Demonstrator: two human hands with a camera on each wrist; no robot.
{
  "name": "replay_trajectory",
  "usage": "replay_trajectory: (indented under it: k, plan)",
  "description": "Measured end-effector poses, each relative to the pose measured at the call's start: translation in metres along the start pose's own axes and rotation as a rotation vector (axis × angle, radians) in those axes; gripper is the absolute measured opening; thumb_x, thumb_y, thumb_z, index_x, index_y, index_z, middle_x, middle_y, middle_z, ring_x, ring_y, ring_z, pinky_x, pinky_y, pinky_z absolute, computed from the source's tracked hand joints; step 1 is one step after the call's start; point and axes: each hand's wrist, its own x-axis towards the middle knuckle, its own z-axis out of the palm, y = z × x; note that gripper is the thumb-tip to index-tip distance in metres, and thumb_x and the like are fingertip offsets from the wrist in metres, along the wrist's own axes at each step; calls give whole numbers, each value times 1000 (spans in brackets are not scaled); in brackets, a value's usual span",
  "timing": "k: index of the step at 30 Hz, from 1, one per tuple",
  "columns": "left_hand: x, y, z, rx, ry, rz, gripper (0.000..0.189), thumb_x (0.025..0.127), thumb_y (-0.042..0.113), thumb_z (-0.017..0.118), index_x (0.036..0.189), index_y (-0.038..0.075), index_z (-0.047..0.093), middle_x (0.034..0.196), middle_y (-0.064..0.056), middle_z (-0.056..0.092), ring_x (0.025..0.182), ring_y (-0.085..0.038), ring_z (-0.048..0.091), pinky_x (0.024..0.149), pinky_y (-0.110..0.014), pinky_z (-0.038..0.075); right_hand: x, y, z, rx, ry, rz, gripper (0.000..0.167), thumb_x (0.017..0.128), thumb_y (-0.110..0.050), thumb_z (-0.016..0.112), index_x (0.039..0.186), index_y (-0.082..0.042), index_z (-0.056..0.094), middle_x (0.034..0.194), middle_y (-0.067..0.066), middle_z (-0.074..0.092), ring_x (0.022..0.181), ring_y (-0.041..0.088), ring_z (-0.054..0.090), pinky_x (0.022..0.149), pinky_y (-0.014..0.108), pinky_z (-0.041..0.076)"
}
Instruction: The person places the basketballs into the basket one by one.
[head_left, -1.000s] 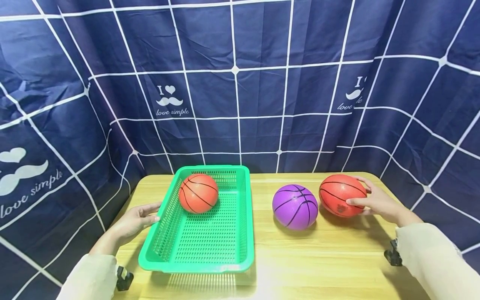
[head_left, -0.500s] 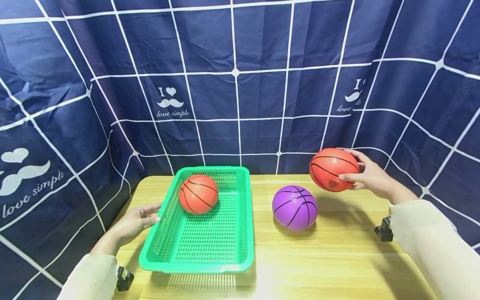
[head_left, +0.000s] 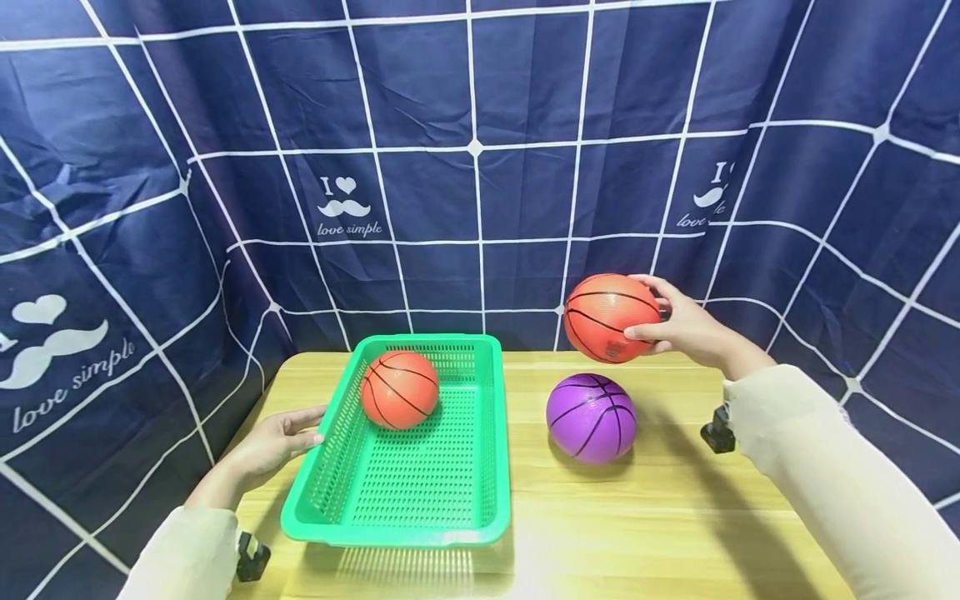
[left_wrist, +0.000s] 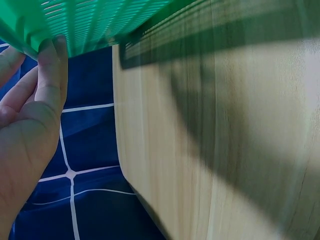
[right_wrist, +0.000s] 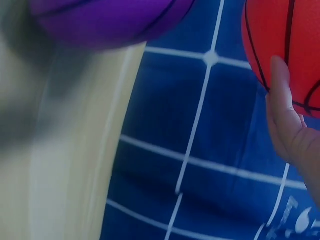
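In the head view my right hand (head_left: 686,327) holds an orange-red basketball (head_left: 609,318) with black lines, thumb on its near side and fingers behind. That ball is raised above the table's back edge, behind and above a purple basketball (head_left: 591,418) resting on the wood. My left hand (head_left: 272,447) grips the left rim of a green plastic basket (head_left: 495,467); the left wrist view shows the fingers (left_wrist: 48,70) up against the basket's outer side. Inside the basket, toward the back left, lies another orange basketball (head_left: 400,390).
The light wooden table (head_left: 600,533) bears the basket and the purple ball. A navy curtain (head_left: 525,192) with white grid lines hangs close behind and on both sides. Each wrist carries a small black mount (head_left: 717,429).
My right hand has lifted the orange-red basketball off the table and carried it up and leftward, from right of the purple ball to above and behind it. My left hand stays at the basket.
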Motion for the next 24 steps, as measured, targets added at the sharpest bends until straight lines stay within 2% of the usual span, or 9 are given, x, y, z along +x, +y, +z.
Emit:
replay_trajectory:
  k: [9, 16, 24]
  plan:
    - [1, -1, -1, -9, -7, 1, 62, 95, 8, 58, 143, -14, 26, 144, -33, 32, 132, -43, 29, 106, -44, 33, 18, -19, 39, 10, -93, -27, 84, 78, -2, 74, 146, -19, 28, 130, 29, 36, 89, 32, 61, 62, 43, 57]
    - [1, -2, -2, -7, -14, 9, 61, 95, 7, 57, 143, -13, 26, 145, -32, 30, 134, -43, 27, 106, -44, 33, 29, -26, 72, 62, -167, -45, 86, 76, -1, 75, 146, -19, 29, 132, 28, 33, 103, 41, 54, 69, 51, 56]
    - [-2, -6, -3, -11, -15, 12, 61, 94, 7, 58, 143, -13, 26, 145, -32, 31, 133, -42, 27, 106, -44, 33, 37, -37, 111, 45, -254, -89, 86, 72, -4, 78, 144, -20, 34, 128, 25, 41, 104, 40, 55, 68, 56, 54]
